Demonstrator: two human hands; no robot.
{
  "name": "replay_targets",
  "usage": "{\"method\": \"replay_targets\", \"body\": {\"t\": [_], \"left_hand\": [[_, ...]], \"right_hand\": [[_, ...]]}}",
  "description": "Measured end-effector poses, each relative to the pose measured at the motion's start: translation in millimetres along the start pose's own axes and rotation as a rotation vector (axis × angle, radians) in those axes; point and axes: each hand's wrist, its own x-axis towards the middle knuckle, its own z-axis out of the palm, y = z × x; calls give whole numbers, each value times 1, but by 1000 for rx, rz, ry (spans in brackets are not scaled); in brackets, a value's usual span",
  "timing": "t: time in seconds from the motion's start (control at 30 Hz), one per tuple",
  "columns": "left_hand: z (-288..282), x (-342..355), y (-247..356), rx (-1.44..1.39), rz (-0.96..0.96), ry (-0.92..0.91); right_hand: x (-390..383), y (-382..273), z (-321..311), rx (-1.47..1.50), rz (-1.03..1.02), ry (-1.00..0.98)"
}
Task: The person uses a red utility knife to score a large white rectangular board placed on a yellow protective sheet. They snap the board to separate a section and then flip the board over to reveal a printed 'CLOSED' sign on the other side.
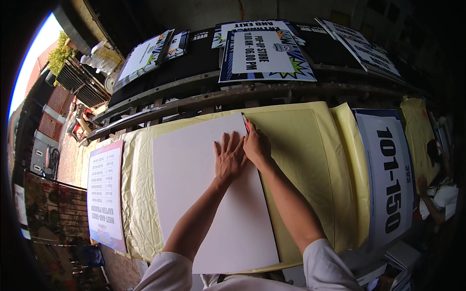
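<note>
A large plain white board (204,208) lies on yellowish sheeting in front of me. Flat on its far right part rests my left hand (229,157), fingers spread and pressing on the surface. At the board's far right corner, my right hand (257,145) is closed around a slim red utility knife (247,125). Its dark tip meets the board's edge, though most of the handle is hidden by my fingers. The two hands are nearly touching.
Yellowish sheeting (301,145) covers the worktable. Printed signs flank it: a schedule board (106,194) left, a large-numbered board (388,179) right. Beyond a metal rail (194,99), more printed signs (264,56) lie on a black surface. Another person (439,201) is at the far right.
</note>
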Motion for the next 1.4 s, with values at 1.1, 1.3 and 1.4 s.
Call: {"method": "replay_targets", "body": {"t": [1.1, 1.3, 1.4], "left_hand": [[-3, 0, 1, 5, -4, -21], [-7, 1, 3, 8, -2, -22], [-6, 0, 3, -30, -11, -14]], "right_hand": [[0, 4, 7, -45, -49, -4], [-10, 3, -4, -101, -60, -21], [-27, 2, -9, -126, -72, -20]]}}
